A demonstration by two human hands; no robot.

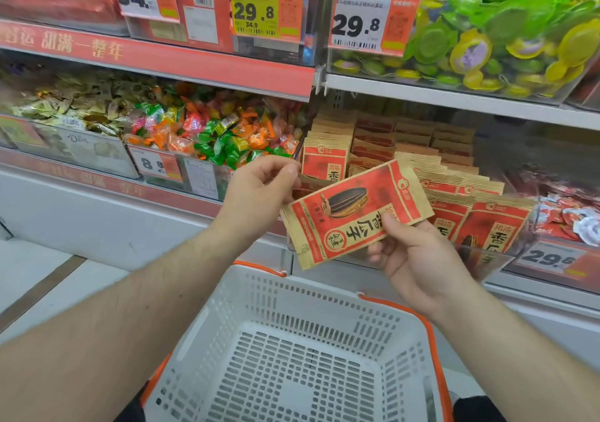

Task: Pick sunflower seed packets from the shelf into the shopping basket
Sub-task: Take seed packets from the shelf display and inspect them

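Note:
A red and tan sunflower seed packet [352, 209] hangs tilted in the air in front of the shelf. My right hand [414, 259] pinches its lower right edge with thumb on top. My left hand [259, 191] has curled fingers at the packet's upper left corner; whether it holds that corner I cannot tell. Several more seed packets [454, 194] stand in rows in the clear shelf bin behind. Below my hands sits the white shopping basket [402, 340] with orange trim, and nothing shows inside it.
To the left, clear bins hold wrapped candies [214, 132]. Green and yellow jelly cups [487, 32] fill the upper right shelf bin. Price tags [360, 22] hang on the bin fronts. Red wrapped sweets [571, 213] lie at the far right.

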